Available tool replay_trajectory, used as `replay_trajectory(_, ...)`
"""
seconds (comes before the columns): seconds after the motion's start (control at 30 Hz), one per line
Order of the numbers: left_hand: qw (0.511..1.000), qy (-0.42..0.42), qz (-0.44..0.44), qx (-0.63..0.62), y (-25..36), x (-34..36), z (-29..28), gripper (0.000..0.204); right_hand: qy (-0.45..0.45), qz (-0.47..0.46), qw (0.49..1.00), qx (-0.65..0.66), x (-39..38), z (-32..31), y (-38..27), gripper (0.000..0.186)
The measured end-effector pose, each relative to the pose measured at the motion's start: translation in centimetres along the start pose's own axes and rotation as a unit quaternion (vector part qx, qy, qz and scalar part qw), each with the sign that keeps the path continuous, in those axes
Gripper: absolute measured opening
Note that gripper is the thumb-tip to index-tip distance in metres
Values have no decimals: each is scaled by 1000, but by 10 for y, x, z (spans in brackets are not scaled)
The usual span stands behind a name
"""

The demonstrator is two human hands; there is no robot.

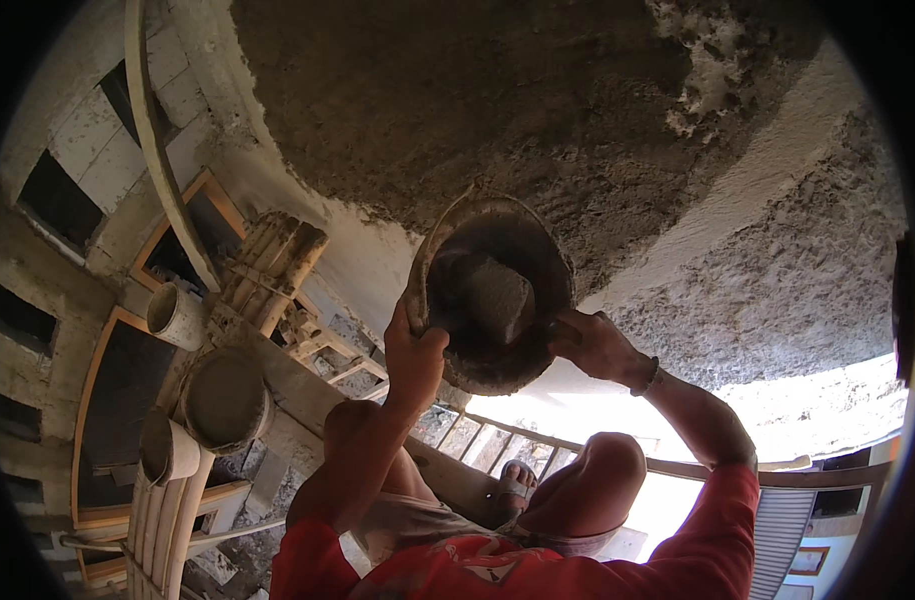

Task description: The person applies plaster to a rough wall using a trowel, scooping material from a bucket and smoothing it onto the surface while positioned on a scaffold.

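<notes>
With both hands I hold a round, mortar-crusted bucket up in front of the wall, its open mouth facing me. My left hand is closed on the left side of its rim. My right hand grips the rim's lower right side. Inside sits a grey lump of mortar with a blunt point; shadow hides much of the bucket's inside. Behind the bucket, dark fresh plaster covers a broad patch of the wall.
To the left, a bucket filled with grey mortar stands beside two pale buckets on a scaffold of bamboo poles. A long curved pole rises behind them. Below are my bent legs and a sandalled foot on a plank, with bright gaps beyond.
</notes>
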State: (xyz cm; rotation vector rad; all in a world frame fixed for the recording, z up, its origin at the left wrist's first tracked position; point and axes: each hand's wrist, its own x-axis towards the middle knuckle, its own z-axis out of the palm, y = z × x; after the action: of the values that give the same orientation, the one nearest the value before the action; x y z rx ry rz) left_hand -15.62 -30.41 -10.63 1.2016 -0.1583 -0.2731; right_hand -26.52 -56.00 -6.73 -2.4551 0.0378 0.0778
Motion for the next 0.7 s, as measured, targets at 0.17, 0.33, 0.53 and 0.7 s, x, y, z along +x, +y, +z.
replay_trajectory(0.17, 999, -19, -27, -6, -4, 9, 8, 55, -39, 51, 998, 23, -5, -46, -18, 33)
replay_trajectory(0.33, 995, 27, -92, -3, 30, 7, 33, 54, -102, 140, 984, -36, -25, -145, -98, 40)
replay_trajectory(0.53, 988, 48, -149, -7, 63, 1, 57, 48, -251, 124, 959, -36, -44, -269, -190, 46)
replay_trajectory(0.7, 986, 67, -152, -22, 71, 6, 73, 51, -200, -58, 977, -39, -51, -310, -191, 34)
